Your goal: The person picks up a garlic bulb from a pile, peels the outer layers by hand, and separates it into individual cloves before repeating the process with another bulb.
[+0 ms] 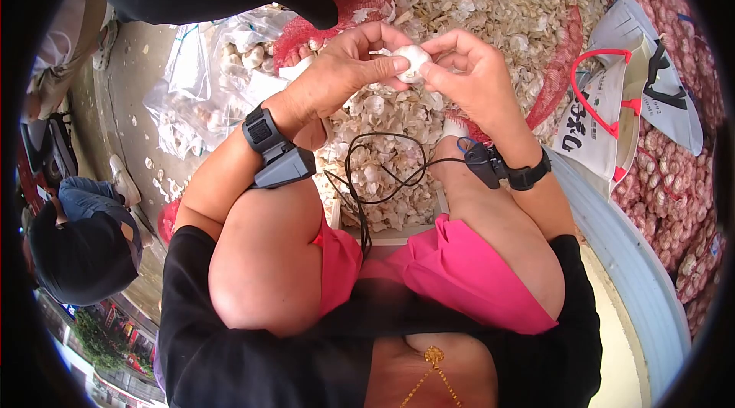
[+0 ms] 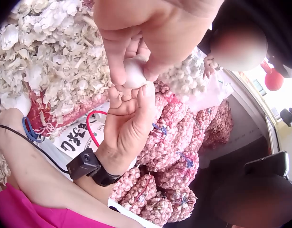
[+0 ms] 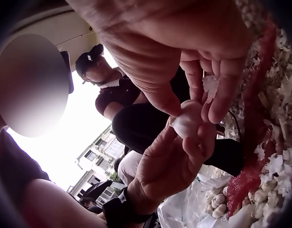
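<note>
A white garlic bulb point(image 1: 413, 63) is between the two hands, above a heap of loose skins point(image 1: 390, 121). The left hand point(image 1: 337, 71) grips it between thumb and fingers from one side. From the other side the right hand point(image 1: 475, 75) pinches the bulb with thumb and fingertips. In the right wrist view a thin flake of skin point(image 3: 210, 88) clings to the right hand's fingers, and the bulb point(image 3: 188, 118) shows smooth and pale. The left wrist view shows both hands touching the bulb point(image 2: 135, 73).
Clear plastic bags point(image 1: 184, 113) with garlic bulbs lie at the left. Red netting point(image 1: 566, 71) borders the skins. A white bag with red handles point(image 1: 593, 121) and net sacks of garlic point(image 1: 658, 178) stand at the right. A black cable point(image 1: 387, 136) crosses between the knees; other people are nearby.
</note>
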Tool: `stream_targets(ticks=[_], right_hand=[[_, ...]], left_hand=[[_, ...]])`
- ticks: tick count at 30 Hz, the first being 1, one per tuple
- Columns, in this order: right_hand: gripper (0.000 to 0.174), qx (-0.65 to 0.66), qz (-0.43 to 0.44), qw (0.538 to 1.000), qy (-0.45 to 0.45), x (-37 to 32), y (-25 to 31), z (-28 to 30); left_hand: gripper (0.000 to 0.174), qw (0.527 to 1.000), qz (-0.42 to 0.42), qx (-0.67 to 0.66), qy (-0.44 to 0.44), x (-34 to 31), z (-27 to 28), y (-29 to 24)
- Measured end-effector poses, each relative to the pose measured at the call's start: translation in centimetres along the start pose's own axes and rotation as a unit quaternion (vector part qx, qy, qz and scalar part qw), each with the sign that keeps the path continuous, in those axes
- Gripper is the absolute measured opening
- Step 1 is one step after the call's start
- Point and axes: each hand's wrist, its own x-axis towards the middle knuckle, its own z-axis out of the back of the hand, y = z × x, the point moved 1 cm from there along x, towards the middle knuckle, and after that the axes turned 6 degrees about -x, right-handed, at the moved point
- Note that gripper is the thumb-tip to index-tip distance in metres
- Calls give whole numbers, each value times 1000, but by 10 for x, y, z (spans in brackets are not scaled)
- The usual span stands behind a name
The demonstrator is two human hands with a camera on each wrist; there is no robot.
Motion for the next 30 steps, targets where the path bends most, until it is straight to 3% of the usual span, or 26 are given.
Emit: stream_targets(ticks=[3,5,8,11,21,24,26,27,30], right_hand=[[21,64,-29,997,28,1,-7,5],[21,129,-101,985,50,0,-7,7],[19,172,-118,974,87,-1,-7,14],[17,134,-130,979,78,-2,-5,12],[13,75,-119,989,36,3,-19,5],[16,60,-109,992,-17,4,-25,4],[20,37,-45,997,-53,3,-21,2],[20,37,-44,997,-53,3,-18,1],[24,96,-42,994,6,3,-15,-3]], left_hand=[[32,1000,11,16,11,-1,2,0],[32,1000,12,10,22,-1,4,1],[34,999,18,5,29,-2,5,1],[34,999,21,22,25,-2,6,1],[36,999,32,10,30,-2,5,1],[37,999,40,-28,17,-1,3,1],[37,995,62,-80,15,-4,-2,-4],[38,988,84,-132,14,-4,-3,-5],[40,991,67,-98,59,-4,5,4]])
